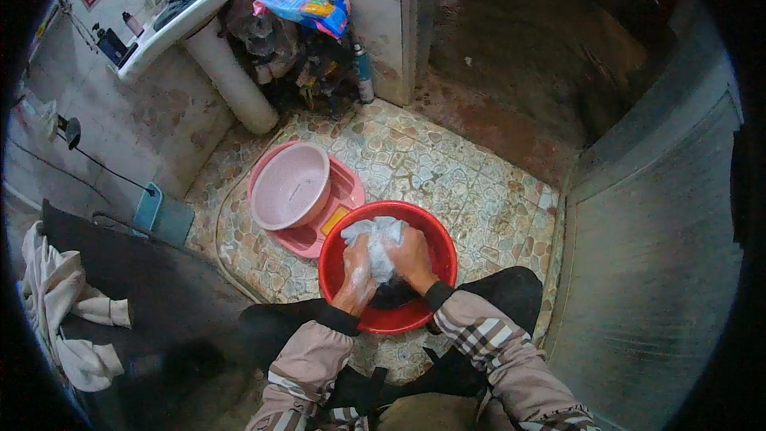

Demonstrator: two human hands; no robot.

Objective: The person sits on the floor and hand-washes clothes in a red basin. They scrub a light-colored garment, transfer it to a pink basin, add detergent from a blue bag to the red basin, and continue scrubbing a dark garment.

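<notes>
Between my knees, a red plastic basin [446,239] stands on the tiled floor. Both hands are over it, gripping a wet, sudsy light-coloured cloth [378,238]. My left hand [358,272] holds the cloth's left side, with foam on the skin near the wrist. The right side is bunched in my right hand [412,256]. Dark fabric or dark water [395,294] shows low in the basin below the hands; which of these cannot be told. Touching the basin's upper left is a pink plastic tub [353,182] with a yellow bar [334,221] in it and a pale pink bowl [290,187] tilted on it.
A pedestal sink [230,78] stands at the upper left, with a detergent bag [311,3] and spray can [362,72] beside it. A blue-green container [164,215] is at left, near light clothes [60,299] hanging over a dark panel. A door [646,239] bounds the right.
</notes>
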